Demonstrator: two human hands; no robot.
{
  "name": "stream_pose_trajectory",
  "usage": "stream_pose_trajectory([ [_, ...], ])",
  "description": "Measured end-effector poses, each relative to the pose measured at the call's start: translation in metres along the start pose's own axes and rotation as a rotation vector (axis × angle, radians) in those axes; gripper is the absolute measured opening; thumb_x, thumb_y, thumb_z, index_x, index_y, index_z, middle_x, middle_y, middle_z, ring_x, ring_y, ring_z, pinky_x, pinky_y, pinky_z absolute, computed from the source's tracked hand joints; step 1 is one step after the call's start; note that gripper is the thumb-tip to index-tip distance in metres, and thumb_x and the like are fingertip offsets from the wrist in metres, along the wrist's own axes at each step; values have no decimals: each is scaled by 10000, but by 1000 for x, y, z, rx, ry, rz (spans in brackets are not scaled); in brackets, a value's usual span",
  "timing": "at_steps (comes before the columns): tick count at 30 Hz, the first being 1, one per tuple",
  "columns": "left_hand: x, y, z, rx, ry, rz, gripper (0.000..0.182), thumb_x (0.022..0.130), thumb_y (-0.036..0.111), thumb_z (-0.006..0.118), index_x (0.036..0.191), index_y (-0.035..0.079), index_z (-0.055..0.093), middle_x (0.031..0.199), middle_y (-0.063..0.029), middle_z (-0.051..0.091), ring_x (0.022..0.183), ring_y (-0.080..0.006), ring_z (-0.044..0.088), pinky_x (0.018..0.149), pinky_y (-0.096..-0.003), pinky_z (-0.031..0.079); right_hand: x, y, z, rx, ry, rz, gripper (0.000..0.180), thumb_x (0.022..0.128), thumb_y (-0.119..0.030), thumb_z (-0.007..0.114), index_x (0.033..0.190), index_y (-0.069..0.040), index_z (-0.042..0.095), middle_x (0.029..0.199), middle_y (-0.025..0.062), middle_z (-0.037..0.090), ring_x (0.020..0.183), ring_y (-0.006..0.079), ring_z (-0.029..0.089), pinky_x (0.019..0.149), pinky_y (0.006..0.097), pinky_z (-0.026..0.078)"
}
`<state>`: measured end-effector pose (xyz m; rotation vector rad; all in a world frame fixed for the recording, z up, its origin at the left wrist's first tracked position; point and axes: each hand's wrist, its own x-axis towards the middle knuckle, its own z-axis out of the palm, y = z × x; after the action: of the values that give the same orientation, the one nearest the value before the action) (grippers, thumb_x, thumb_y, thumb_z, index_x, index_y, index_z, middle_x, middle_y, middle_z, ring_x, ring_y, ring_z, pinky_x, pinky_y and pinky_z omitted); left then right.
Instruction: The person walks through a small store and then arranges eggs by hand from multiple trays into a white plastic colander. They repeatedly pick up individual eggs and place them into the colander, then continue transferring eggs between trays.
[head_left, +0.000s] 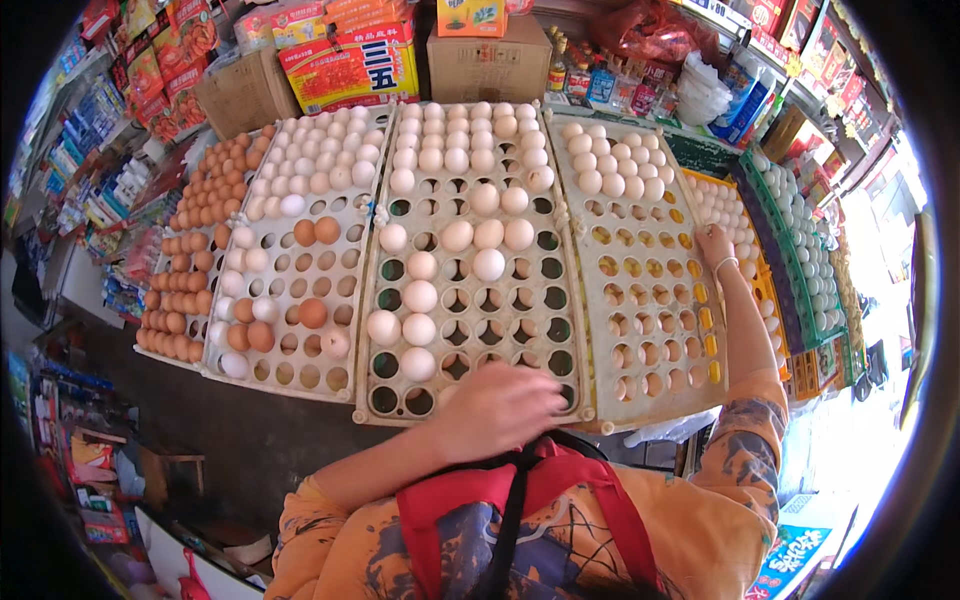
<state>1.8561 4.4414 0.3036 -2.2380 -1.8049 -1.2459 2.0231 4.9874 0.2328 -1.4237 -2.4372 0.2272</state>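
My left hand (501, 409), slightly blurred, is over the front edge of the middle egg tray (362, 386), palm down with fingers pointing right. Its underside is hidden, so I cannot see whether it holds anything. Part of an egg shows beside it. Pale eggs (419, 297) sit scattered in this tray's round holes and are packed closer at the back. My right hand (715, 244) has its fingers curled at the right edge of the right-hand egg tray (600, 409), beside a yellow crate (763, 289) of eggs. Whether it grips the edge is unclear. Pale eggs (613, 185) fill that tray's far end.
To the left, another tray (281, 386) carries pale and brown eggs, beside a tray of brown eggs (180, 302). A green crate (810, 334) of eggs stands far right. Cardboard boxes (487, 64) and bottles (577, 79) line the back. Packed shelves (97, 172) flank the left.
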Motion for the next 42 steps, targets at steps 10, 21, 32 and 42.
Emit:
stream_pose_trajectory([
  [10, -66, -19, -70, -46, 158, -466, 191, 806, 107, 726, 985, 53, 685, 949, -105, 668, 872, -272, 647, 764, -350, 519, -154, -224, -74, 532, -252, -813, 334, 843, -110, 671, 1175, -114, 642, 992, 83, 697, 812, 197, 666, 749, 340, 543],
  [21, -70, -25, -65, 46, 345, -493, 173, 786, 65, 715, 958, 55, 690, 916, -103, 660, 840, -290, 641, 750, -372, 510, -286, -348, -39, 30, -995, -1424, 568, 822, -463, 700, 1225, -109, 514, 1112, 161, 569, 988, 360, 622, 796, 475, 522],
  [32, -73, -26, -65, 116, 368, -449, 117, 815, 33, 679, 932, 21, 680, 880, -116, 675, 797, -238, 654, 700, -319, 522, -219, -361, -42, 265, -648, -992, 444, 764, -359, 669, 1088, -82, 542, 934, 179, 642, 895, 367, 651, 786, 465, 528],
  [42, -84, -23, -61, -22, 607, -643, 219, 901, -15, 560, 1115, -17, 604, 921, -112, 662, 811, -162, 647, 739, -284, 515, -177, -386, -12, 25, -403, -1109, 362, 776, -295, 653, 1103, -143, 619, 966, 115, 626, 916, 318, 648, 788, 437, 536],
])
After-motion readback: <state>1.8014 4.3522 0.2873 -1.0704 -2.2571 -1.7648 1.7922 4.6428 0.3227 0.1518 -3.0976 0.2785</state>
